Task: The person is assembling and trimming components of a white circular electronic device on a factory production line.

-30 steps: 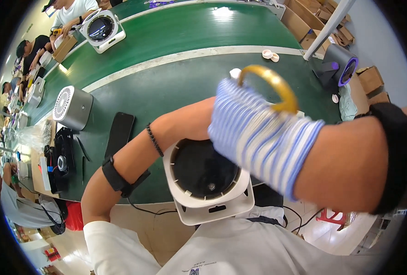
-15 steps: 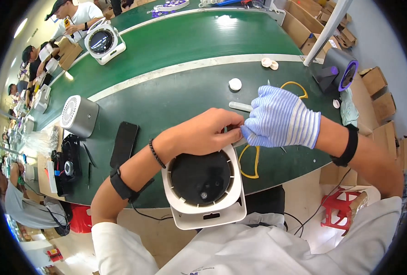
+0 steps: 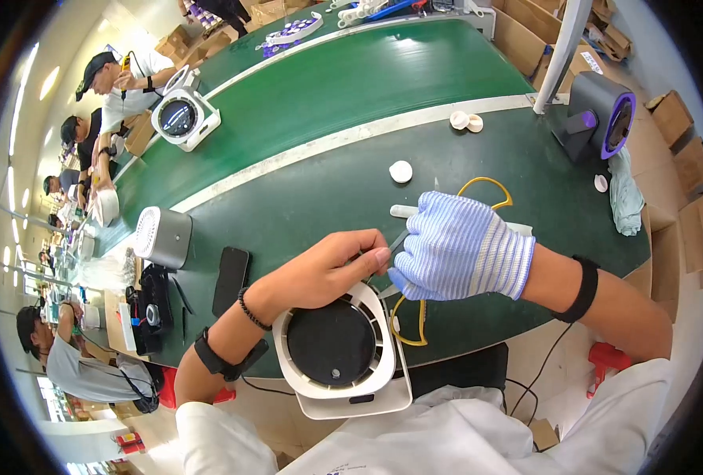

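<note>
My bare left hand (image 3: 331,269) is closed, thumb and forefinger pinched at one end of a thin dark strip (image 3: 399,241). The strip's other end goes into my right hand (image 3: 462,249), which wears a blue-and-white striped glove and is curled into a fist. Just below my left hand, a white housing with a round black disc (image 3: 331,348) leans at the table's near edge. Yellow-handled scissors (image 3: 425,323) lie partly hidden beneath my right hand. A pale rod-like handle (image 3: 403,211) sticks out beyond the glove; its other end is hidden.
White round caps (image 3: 400,172) lie on the green table (image 3: 304,198). To the left are a black phone (image 3: 231,279), a grey vented unit (image 3: 163,237) and a black tray (image 3: 155,305). A purple-rimmed grey device (image 3: 605,119) stands right; co-workers (image 3: 121,91) sit far left.
My hands have drawn slightly apart, baring the dark strip between them. The view has shifted, and the white housing appears tilted a little differently.
</note>
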Motion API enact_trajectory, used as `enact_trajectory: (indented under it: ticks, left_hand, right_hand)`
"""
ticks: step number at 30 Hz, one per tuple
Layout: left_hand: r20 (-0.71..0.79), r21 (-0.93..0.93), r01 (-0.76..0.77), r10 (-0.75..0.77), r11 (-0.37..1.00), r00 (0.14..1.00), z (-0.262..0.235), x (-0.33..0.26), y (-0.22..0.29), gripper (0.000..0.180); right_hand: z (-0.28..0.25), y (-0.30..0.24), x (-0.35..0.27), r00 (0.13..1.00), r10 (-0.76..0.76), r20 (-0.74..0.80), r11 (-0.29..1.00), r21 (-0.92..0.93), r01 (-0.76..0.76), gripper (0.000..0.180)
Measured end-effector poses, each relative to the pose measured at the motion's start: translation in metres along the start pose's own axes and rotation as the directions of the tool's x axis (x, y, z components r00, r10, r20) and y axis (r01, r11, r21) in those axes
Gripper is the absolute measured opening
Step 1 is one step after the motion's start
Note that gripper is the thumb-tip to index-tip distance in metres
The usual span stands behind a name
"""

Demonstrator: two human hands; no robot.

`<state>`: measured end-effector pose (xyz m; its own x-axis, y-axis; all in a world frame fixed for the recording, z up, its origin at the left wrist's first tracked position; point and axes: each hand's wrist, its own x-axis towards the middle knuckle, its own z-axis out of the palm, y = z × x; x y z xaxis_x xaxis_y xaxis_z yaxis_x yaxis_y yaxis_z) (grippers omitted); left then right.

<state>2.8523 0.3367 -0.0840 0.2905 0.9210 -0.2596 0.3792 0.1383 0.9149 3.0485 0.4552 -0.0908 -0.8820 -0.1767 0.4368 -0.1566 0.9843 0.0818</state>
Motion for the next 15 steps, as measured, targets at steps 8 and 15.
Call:
enact_trajectory:
  ticks: [8,15]
  left_hand:
    - [-0.152,-0.113,-0.108,0.091,0.988,0.984,0.002,-0.01,-0.018,0.032]
    - [-0.171,-0.011,0.111,-0.111,0.994,0.979,-0.042,0.026,-0.021,0.031]
  right_hand:
    - [-0.004,0.0,0.01,0.996,0.032,0.079,0.984,0.17,-0.045,0.014]
    - [-0.015,-0.004,0.015,0.991,-0.029,0.131,0.996,0.087,0.017,0.024]
